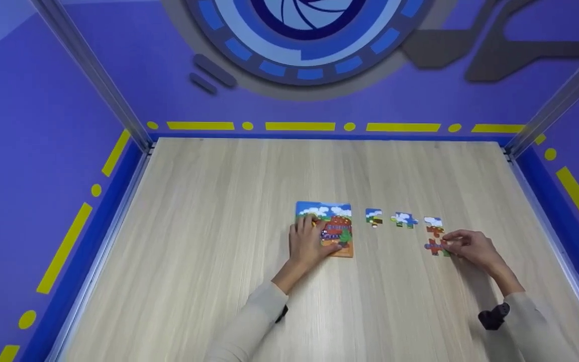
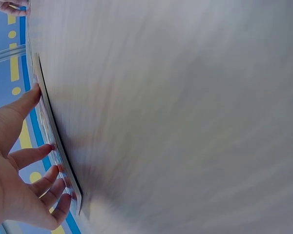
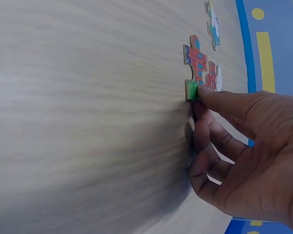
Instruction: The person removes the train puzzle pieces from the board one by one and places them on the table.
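Note:
A jigsaw puzzle board (image 1: 341, 211) with a picture of clouds, sky and a red shape lies on the table. My left hand (image 1: 308, 244) rests on its left and lower part, fingers spread and hiding some of the picture. In the left wrist view, the fingertips and thumb of the left hand (image 2: 27, 161) touch the board's (image 2: 63, 151) face. To the right, my right hand (image 1: 475, 248) pinches the right end of a red and green puzzle piece (image 1: 436, 246). The right wrist view has the thumb of the right hand (image 3: 254, 141) on the piece's (image 3: 196, 61) green corner.
Just above the held piece lies a puzzle piece with sky and red (image 1: 433, 224). A cloud piece (image 1: 404, 219) and a blue, green and brown piece (image 1: 374, 216) lie between it and the board. Blue-purple panels (image 1: 309, 110) border the wooden table (image 1: 219, 201).

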`<state>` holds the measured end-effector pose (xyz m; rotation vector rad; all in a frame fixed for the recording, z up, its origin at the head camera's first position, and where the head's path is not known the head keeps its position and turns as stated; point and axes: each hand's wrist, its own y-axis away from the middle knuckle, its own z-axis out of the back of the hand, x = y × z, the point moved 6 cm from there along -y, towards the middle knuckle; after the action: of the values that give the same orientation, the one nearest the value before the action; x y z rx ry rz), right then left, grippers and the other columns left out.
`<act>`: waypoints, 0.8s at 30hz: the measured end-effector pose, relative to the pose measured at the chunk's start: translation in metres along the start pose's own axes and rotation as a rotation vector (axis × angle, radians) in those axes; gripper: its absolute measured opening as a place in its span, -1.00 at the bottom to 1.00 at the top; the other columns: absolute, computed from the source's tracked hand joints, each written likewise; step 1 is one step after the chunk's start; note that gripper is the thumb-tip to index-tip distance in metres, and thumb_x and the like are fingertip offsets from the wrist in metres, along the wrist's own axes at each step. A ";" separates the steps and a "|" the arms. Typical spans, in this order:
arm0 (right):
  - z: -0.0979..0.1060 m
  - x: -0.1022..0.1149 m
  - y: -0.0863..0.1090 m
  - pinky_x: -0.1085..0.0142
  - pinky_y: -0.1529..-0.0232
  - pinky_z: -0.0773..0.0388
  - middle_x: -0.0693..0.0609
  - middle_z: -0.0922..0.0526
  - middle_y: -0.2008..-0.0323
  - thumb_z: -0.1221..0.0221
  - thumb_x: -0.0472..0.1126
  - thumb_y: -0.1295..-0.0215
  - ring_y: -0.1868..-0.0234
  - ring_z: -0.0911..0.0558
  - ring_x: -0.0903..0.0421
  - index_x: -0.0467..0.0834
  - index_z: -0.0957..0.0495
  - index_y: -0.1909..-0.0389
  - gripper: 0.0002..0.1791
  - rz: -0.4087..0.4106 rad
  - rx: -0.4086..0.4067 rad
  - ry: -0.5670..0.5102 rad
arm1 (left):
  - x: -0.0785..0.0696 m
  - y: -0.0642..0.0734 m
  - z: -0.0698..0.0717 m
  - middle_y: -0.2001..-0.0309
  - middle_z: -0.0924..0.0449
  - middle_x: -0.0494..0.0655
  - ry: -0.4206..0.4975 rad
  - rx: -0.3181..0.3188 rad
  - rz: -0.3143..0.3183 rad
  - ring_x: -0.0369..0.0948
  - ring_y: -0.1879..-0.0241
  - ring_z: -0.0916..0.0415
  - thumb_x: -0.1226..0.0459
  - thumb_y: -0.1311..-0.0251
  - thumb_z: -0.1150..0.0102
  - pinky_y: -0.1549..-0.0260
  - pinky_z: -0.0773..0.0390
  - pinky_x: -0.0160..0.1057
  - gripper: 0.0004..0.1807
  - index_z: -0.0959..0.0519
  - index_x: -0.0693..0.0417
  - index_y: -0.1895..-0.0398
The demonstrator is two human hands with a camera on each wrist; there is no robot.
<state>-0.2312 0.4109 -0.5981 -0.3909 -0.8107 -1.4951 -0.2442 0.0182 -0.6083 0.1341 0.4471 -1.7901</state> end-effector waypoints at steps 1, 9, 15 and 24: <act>0.000 -0.001 0.000 0.38 0.44 -0.47 -0.11 -0.74 0.35 -0.27 -0.25 -0.38 0.50 -0.51 0.27 -0.43 -0.58 -0.09 -0.62 -0.002 -0.009 0.010 | 0.000 0.000 0.000 -0.12 -0.52 -0.01 -0.008 -0.006 -0.005 -0.08 -0.08 -0.43 -0.42 0.05 -0.33 0.09 -0.43 -0.06 -0.17 -0.66 -0.13 -0.19; -0.001 0.001 0.002 0.42 0.42 -0.42 -0.13 -0.73 0.37 -0.32 -0.21 -0.34 0.50 -0.49 0.30 -0.44 -0.59 -0.06 -0.59 0.028 -0.029 0.038 | -0.002 0.000 0.001 -0.14 -0.53 -0.01 -0.004 -0.007 -0.009 -0.06 -0.13 -0.44 -0.42 0.03 -0.31 0.03 -0.42 -0.05 -0.16 -0.66 -0.10 -0.20; -0.001 0.004 0.003 0.45 0.40 -0.37 -0.07 -0.69 0.42 -0.34 -0.25 -0.31 0.51 -0.44 0.34 -0.45 -0.59 -0.05 -0.60 0.046 -0.047 0.038 | -0.001 0.000 0.001 -0.16 -0.52 0.00 0.013 0.018 -0.005 -0.06 -0.16 -0.42 -0.40 0.02 -0.32 -0.01 -0.43 -0.03 -0.17 -0.66 -0.08 -0.19; 0.002 0.010 0.002 0.38 0.43 -0.51 -0.20 -0.75 0.25 -0.31 -0.16 -0.37 0.43 -0.58 0.23 -0.44 -0.56 -0.09 -0.55 0.004 -0.037 0.028 | 0.004 -0.004 0.007 -0.15 -0.53 0.03 0.147 0.095 0.003 -0.04 -0.14 -0.43 -0.22 -0.06 -0.42 0.02 -0.41 -0.02 -0.28 -0.66 0.01 -0.20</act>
<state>-0.2307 0.4058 -0.5893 -0.3983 -0.7609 -1.5101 -0.2483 0.0131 -0.6017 0.3346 0.4663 -1.8061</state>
